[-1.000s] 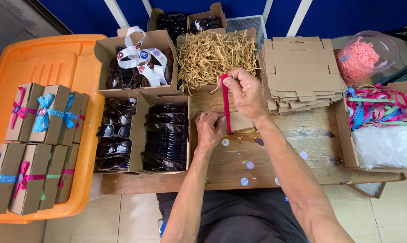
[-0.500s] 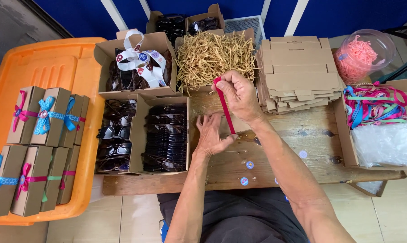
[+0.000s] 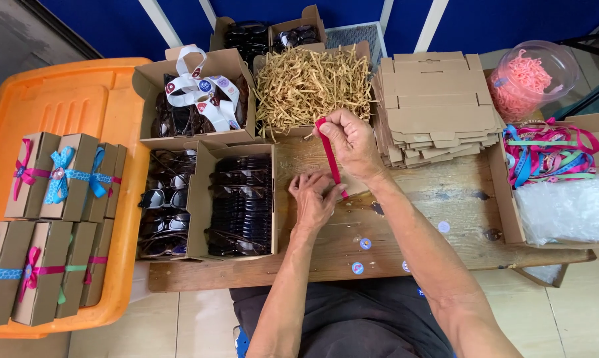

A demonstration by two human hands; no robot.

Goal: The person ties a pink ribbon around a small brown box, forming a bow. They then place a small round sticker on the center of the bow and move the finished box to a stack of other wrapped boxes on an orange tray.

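My right hand (image 3: 351,140) pinches the upper end of a red ribbon (image 3: 330,159) and holds it taut over the wooden table (image 3: 412,232). My left hand (image 3: 316,197) presses down on the lower end of the ribbon, fingers spread over something I cannot make out beneath them. Both hands sit just in front of a box of tan shredded paper (image 3: 312,83).
Boxes of dark sunglasses (image 3: 241,205) stand left of the hands. A stack of flat cardboard boxes (image 3: 435,99) lies at right, with a box of coloured ribbons (image 3: 548,152) and a pink-filled jar (image 3: 531,76) beyond. An orange tray (image 3: 80,106) holds several ribbon-tied boxes (image 3: 60,176).
My right hand has kept the ribbon's top end raised with only a slight shift. My left hand stays pressed on the lower end.
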